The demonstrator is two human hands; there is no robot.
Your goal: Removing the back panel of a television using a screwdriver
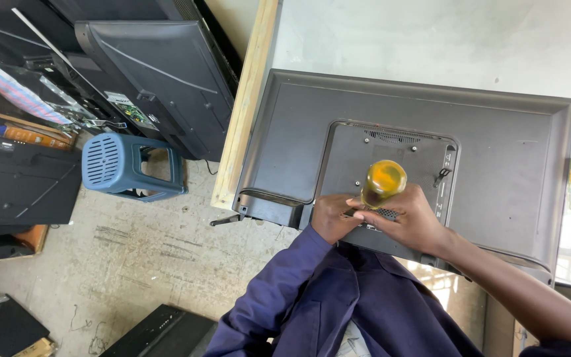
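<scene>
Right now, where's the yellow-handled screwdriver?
Head view, centre: the screwdriver is upright in the right hand, over the television back panel's lower edge, beside the left hand.

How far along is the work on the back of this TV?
Nothing looks finished: the inner back cover sits in place on the television. In hand: the right hand holds an amber-handled screwdriver at the cover's lower edge, with the left hand beside the tip. Screws dotted across the panel remain.

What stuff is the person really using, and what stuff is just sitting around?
In use: television back panel; yellow-handled screwdriver in right hand; left hand steadying near its tip.

Lying about: blue plastic stool; other televisions leaning at left; wooden plank.
</scene>
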